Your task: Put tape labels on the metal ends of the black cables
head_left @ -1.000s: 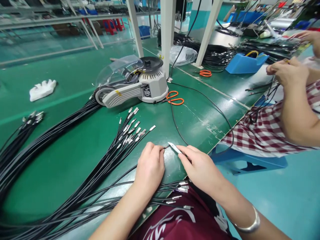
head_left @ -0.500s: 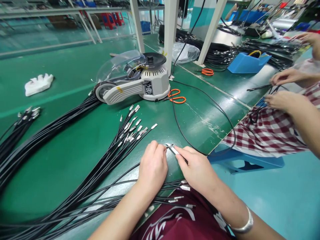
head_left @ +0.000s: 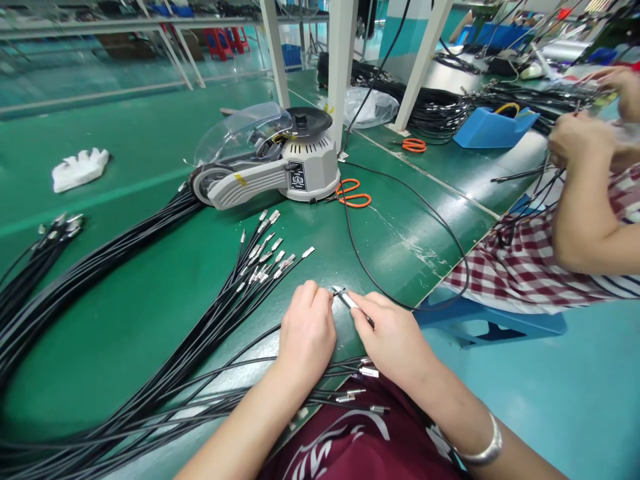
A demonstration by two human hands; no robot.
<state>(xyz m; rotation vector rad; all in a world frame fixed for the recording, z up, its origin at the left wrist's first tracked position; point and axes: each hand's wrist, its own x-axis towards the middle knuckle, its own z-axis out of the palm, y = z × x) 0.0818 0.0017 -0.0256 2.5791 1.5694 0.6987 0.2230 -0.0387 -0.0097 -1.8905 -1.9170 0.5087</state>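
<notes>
In the head view, my left hand [head_left: 307, 327] is closed around the end of a black cable, its fingertips pinched just left of a small dark tip. My right hand [head_left: 395, 337] grips a slim silver pointed tool [head_left: 346, 297]; its exact kind is hard to make out. The tool's point meets the cable end at the left fingertips. Left of my hands lies a fanned bundle of black cables [head_left: 200, 333] with silver metal connectors [head_left: 265, 267]. More cable ends with silver plugs [head_left: 369, 372] lie under my wrists at the table edge.
A grey tape dispenser [head_left: 310, 167] stands beyond, with orange-handled scissors [head_left: 354, 193] beside it. A loose black cord [head_left: 430, 207] loops across the green table [head_left: 400, 233]. A white glove [head_left: 80, 170] lies at left. At right, a co-worker's arm [head_left: 585, 193] is near a blue stool [head_left: 500, 320].
My hands, the cable end and the silver tool stay almost in place. At right, the co-worker's hands have lifted and drawn together, with the forearm raised.
</notes>
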